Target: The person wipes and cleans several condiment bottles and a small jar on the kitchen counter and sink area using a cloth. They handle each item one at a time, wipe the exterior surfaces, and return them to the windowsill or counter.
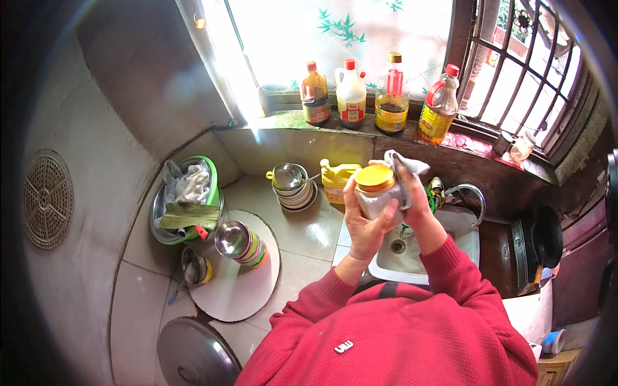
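A clear jar (378, 201) with a yellow screw lid (374, 178) is held up in front of me, tilted a little, with whitish contents showing through its side. My left hand (365, 226) wraps around the jar's left side and front. In my right hand (416, 195) is a grey-white cloth (410, 164), pressed against the jar's right side; part of the cloth sticks out above the fingers. Both hands are over the left rim of the white sink (449, 241). Just behind the left hand stands a yellow plastic jug (333, 183).
Several sauce and oil bottles (391, 111) line the windowsill. A steel faucet (475, 198) arches over the sink. Stacked bowls (236, 241) stand on a round board (231, 294); more dishes (294, 195) are behind. A green basin (212, 169), dark lid (193, 357) and wok (548, 236) flank the counter.
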A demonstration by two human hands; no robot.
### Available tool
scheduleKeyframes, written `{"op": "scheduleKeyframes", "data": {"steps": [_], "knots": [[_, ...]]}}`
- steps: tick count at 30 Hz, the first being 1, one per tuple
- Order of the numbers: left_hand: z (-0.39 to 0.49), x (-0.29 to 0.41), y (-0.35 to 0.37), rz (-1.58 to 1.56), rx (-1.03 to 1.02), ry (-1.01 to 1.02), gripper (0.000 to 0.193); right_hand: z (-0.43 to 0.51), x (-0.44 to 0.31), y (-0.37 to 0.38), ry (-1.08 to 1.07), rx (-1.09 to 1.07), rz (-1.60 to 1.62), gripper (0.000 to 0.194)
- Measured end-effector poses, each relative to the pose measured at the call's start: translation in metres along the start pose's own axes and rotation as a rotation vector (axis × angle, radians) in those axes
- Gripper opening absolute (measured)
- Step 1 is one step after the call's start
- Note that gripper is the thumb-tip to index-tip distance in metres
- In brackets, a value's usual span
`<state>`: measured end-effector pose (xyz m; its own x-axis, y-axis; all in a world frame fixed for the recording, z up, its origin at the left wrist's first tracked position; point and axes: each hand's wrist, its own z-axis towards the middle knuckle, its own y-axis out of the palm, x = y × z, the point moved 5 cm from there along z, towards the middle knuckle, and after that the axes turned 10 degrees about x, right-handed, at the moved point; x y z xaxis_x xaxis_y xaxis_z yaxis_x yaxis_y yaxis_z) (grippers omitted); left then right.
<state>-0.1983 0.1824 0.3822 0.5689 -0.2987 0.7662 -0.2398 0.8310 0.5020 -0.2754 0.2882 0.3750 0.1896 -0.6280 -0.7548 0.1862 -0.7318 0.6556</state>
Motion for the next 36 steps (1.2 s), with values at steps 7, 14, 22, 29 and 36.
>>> {"op": "scheduleKeyframes", "data": {"steps": [7, 14, 22, 29, 36], "knots": [[0.017, -0.003, -0.019, 0.104, 0.183, 0.249, 0.091, -0.033, 0.062, 0.003, 0.288, 0.038, 0.482, 0.056], [0.004, -0.015, -0.030, 0.218, -0.116, 0.173, 0.122, -0.027, 0.046, 0.000, 0.190, 0.090, 0.287, 0.063], [0.065, -0.003, -0.015, -0.112, -0.593, -0.397, 0.110, -0.005, 0.072, -0.010, 0.549, -0.044, 0.463, 0.052], [0.053, -0.041, -0.021, -0.044, -0.088, -0.109, 0.068, -0.030, 0.064, -0.008, 0.237, 0.091, 0.417, 0.042], [0.052, -0.057, -0.041, 0.111, 0.050, -0.052, 0.065, -0.045, -0.005, -0.006, -0.513, 0.274, -0.301, 0.030]]}}
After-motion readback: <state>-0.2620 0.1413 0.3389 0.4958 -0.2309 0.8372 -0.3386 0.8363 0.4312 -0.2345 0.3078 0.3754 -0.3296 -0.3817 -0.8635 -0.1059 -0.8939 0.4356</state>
